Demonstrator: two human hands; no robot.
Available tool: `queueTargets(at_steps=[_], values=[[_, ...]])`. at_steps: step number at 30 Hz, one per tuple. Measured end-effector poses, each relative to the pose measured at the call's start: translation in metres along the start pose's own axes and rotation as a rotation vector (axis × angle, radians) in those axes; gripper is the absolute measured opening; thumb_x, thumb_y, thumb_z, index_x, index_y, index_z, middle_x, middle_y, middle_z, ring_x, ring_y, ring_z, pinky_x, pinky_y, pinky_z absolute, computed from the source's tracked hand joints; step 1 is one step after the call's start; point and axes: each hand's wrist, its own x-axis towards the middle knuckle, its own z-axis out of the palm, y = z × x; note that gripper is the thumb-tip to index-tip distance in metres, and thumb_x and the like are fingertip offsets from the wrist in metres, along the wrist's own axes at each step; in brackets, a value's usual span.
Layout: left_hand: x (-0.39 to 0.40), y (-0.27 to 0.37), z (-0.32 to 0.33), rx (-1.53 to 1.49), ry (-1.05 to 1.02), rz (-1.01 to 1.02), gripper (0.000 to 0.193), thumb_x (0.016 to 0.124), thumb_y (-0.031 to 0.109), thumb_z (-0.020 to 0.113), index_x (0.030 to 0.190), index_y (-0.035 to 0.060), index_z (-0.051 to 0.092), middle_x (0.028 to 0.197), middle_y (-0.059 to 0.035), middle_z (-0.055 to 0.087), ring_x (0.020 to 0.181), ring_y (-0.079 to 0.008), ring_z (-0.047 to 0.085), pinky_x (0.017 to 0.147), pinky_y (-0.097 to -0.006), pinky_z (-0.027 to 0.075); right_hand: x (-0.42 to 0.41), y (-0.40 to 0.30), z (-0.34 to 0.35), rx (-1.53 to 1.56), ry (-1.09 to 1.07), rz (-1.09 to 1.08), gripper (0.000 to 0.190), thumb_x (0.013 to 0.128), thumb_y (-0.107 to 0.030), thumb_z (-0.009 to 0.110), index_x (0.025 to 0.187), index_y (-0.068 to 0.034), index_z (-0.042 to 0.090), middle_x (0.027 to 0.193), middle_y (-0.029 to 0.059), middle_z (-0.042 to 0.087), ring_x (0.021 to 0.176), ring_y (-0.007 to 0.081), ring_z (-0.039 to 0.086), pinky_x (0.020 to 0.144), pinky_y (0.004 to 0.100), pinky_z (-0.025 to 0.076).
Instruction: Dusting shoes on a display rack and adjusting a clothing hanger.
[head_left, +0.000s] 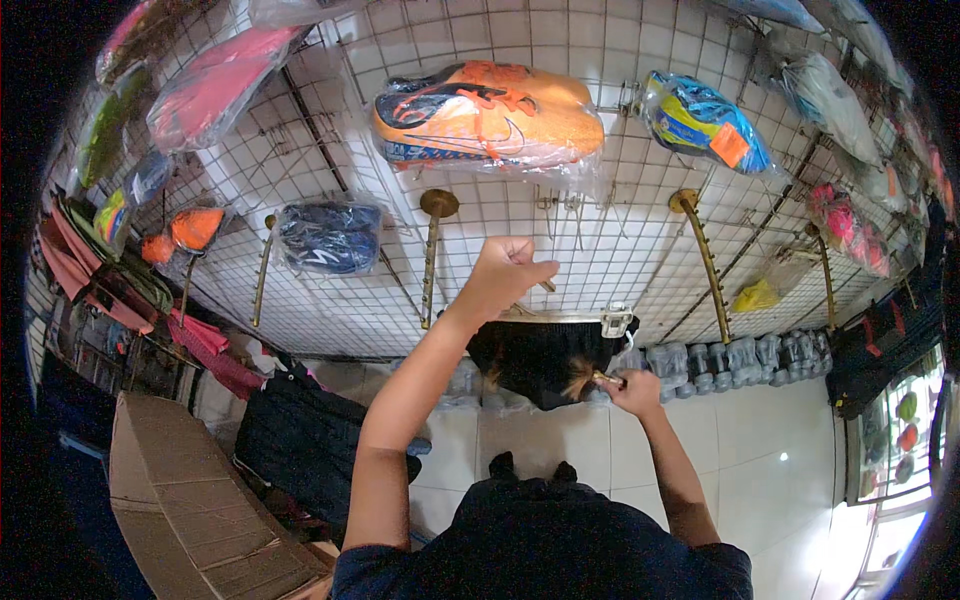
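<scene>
My left hand (508, 271) is closed in a fist in front of the wire grid, above a black garment (536, 352). The end of a thin rod (550, 286) sticks out of the fist; I cannot tell what it belongs to. The garment hangs from a pale clip hanger (559, 318), with a clear clip (616, 320) at its right end. My right hand (637, 391) grips a brush (606, 377) by its short handle. The brush's splayed tan bristles touch the lower right of the black cloth.
Bagged orange shoes (491, 116) and a dark blue bagged item (330, 236) hang on the wire grid (517, 202). Brass display arms (430, 262) jut out. Grey dumbbells (701, 367) line the floor by the wall. A cardboard box (191, 495) stands at left, beside dark clothing (300, 435).
</scene>
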Motion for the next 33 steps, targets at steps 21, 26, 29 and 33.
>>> queueTargets(at_steps=[21,26,29,33], values=[[0.005,0.006,0.005,-0.003,-0.054,0.046,0.05,0.071,0.01,0.069,0.051,0.0173,0.024,0.048,0.0081,0.028,0.04,-0.0013,0.029,0.036,-0.0182,0.024,-0.026,-0.005,-0.015,-0.327,-0.217,0.052,0.047,0.066,-0.059,0.057,0.064,-0.013,0.066,0.054,0.0096,0.059,0.052,0.0258,0.059,0.048,0.0348,0.047],[-0.001,0.005,0.005,0.008,-0.066,0.066,0.05,0.071,0.011,0.068,0.051,0.017,0.023,0.048,0.0083,0.028,0.04,-0.001,0.03,0.035,-0.0184,0.023,-0.023,-0.026,-0.023,-0.009,0.027,-0.067,0.045,0.065,-0.056,0.062,0.063,-0.011,0.066,0.055,0.0087,0.059,0.05,0.026,0.058,0.047,0.0352,0.047],[-0.001,0.008,0.01,0.025,-0.059,0.047,0.049,0.072,0.011,0.068,0.051,0.0167,0.023,0.048,0.0085,0.028,0.041,-0.0008,0.029,0.035,-0.0185,0.022,-0.019,-0.025,-0.021,0.039,0.108,-0.005,0.045,0.064,-0.056,0.063,0.062,-0.01,0.065,0.053,0.0086,0.058,0.05,0.0263,0.058,0.046,0.0353,0.046],[0.001,0.008,0.007,0.053,-0.045,0.087,0.049,0.072,0.01,0.067,0.052,0.0168,0.023,0.048,0.0085,0.028,0.041,-0.0009,0.029,0.035,-0.0185,0.023,-0.025,-0.017,-0.017,-0.198,-0.184,0.092,0.045,0.064,-0.055,0.063,0.058,-0.011,0.064,0.052,0.0087,0.057,0.049,0.0272,0.058,0.047,0.035,0.046]])
